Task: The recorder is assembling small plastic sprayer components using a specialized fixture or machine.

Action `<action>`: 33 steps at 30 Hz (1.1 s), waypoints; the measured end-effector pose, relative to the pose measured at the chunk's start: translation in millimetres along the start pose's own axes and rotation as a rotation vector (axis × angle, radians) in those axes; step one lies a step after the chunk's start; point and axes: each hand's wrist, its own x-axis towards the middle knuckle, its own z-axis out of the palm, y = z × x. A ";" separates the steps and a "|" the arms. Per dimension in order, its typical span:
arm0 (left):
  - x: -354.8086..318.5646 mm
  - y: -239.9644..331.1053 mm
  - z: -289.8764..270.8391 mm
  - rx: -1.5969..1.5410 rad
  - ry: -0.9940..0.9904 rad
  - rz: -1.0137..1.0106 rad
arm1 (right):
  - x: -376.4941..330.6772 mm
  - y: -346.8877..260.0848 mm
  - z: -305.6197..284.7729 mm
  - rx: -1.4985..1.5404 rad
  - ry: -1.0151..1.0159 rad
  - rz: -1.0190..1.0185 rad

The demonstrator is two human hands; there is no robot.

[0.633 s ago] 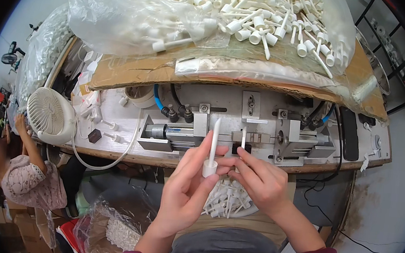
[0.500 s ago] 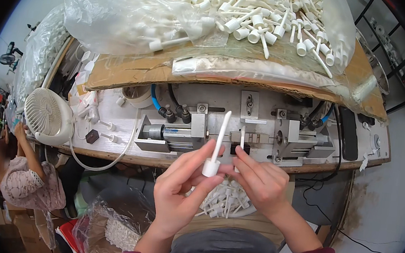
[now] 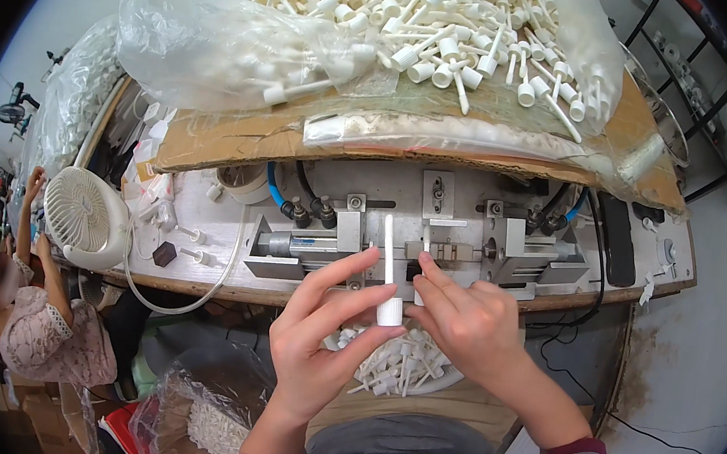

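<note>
My left hand (image 3: 310, 349) pinches a white cap with a long rod (image 3: 390, 269) between thumb and fingers. The ribbed cap is at the bottom and the rod points up, nearly upright. Close by on the right, my right hand (image 3: 474, 330) is closed on a second slim white rod (image 3: 426, 238); its fingers cover the middle, so its lower end is only partly visible. Both hands are in front of a metal fixture (image 3: 450, 251) set between two pneumatic cylinders (image 3: 305, 246). Under the hands lies a heap of white capped rods (image 3: 403, 362).
A cardboard shelf (image 3: 214, 138) above the bench bears a large pile of white capped rods (image 3: 452, 34) and a clear plastic bag (image 3: 197, 45). At left are a white fan (image 3: 84, 216) and a seated person (image 3: 57, 320). A black phone (image 3: 617, 243) lies at right.
The capped rod in my left hand has turned from a slant to nearly upright, its cap slightly lower. My right hand keeps its rod. The person at left has raised an arm.
</note>
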 end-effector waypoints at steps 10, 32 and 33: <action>-1.3 -22.4 24.1 0.596 -0.199 0.343 | 111.8 121.2 -72.6 -0.323 0.300 0.246; 7.7 9.8 42.7 -0.125 -0.053 -0.059 | 4.1 -0.7 -29.1 0.539 0.176 0.191; 6.7 5.0 41.5 -0.109 -0.055 -0.056 | -0.5 -4.7 -27.6 0.536 0.166 0.191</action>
